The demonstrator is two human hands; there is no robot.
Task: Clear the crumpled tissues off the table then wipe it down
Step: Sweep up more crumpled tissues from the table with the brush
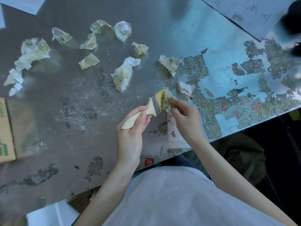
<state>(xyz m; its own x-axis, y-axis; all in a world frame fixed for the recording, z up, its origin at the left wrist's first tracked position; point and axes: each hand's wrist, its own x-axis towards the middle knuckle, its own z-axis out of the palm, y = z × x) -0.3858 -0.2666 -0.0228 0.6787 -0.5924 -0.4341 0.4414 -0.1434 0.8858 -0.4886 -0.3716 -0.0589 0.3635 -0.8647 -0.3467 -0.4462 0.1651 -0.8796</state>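
Note:
Several crumpled, yellow-stained tissues [123,74] lie scattered across the grey metal table [48,111], from the far left to the middle. My left hand [132,128] grips the cream handle of a flat paintbrush [146,110] just above the table's near side. The brush has a metal band and yellow bristles. My right hand [185,118] pinches a small crumpled tissue [167,101] against the bristles. Another tissue [184,89] lies on the table just beyond my right hand.
Peeling paper and sticker remnants [228,98] cover the table's right part. White dust and dark scuffs mark the middle. A cardboard box [4,128] stands at the left edge. Papers [27,4] lie at the far left corner, a white board [244,12] at the far right.

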